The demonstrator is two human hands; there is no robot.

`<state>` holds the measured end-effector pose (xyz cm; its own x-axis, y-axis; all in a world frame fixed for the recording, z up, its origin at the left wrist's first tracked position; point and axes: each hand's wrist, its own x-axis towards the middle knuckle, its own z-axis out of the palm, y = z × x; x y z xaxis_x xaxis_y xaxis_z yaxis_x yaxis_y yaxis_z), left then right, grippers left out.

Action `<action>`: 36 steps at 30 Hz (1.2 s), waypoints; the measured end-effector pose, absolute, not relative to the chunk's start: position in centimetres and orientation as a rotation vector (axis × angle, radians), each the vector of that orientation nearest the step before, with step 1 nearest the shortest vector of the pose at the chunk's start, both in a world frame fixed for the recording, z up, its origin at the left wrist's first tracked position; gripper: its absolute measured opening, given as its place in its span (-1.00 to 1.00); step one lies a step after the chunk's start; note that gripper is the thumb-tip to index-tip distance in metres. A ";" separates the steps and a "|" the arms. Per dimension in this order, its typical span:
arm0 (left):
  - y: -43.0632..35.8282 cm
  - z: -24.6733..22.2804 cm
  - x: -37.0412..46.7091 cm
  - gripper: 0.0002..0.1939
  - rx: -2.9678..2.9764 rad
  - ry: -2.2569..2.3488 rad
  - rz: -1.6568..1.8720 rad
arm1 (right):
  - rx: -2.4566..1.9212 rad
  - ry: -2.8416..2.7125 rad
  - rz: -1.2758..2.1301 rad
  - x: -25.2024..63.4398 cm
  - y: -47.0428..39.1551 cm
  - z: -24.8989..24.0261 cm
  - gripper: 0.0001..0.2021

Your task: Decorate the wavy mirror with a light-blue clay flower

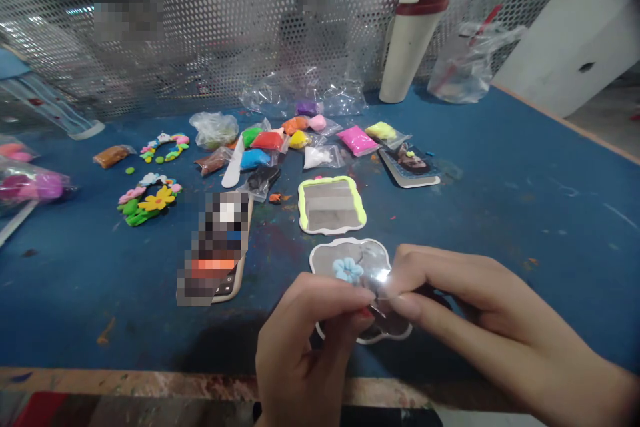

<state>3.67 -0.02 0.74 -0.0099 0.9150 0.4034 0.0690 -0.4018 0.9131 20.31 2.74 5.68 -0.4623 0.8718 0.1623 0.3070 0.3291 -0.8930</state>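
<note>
Near the front edge of the tabletop (500,213), left hand (305,340) and right hand (470,307) pinch clear plastic (382,275) with narrow fingers — the blue flower (347,269) is just beyond the left fingertips.

Hands (300,330) (475,310) close together, fingers (330,297) curled; pinching

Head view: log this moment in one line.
left hand: pinching clear plastic | right hand: pinching same plastic | below: white-rimmed panel | nearby: blue flower | beyond: partly yellow-edged panel
</note>
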 end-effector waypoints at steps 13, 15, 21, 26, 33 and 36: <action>0.2 0.8 3.8 -0.85 1.610 1.009 1.490 | -1.086 -2.015 0.892 20.9 2.8 5.3 -0.86; 0.2 0.8 3.9 -0.88 1.618 1.000 1.497 | -1.097 -2.011 0.892 21.0 2.7 5.4 -0.86; -0.2 1.1 3.3 -0.89 1.712 1.043 1.458 | -1.079 -2.055 0.840 21.3 2.6 5.2 -0.85; -0.9 0.9 1.8 -0.81 2.122 1.153 1.228 | -1.066 -2.266 0.561 22.1 3.0 4.7 -0.78; -1.1 -0.4 1.0 -0.77 2.314 1.301 1.171 | -1.101 -2.447 0.266 22.8 1.9 4.0 -0.81; -1.0 -0.6 1.3 -0.78 2.375 1.269 1.171 | -1.284 -2.210 0.389 21.9 0.6 3.5 -0.81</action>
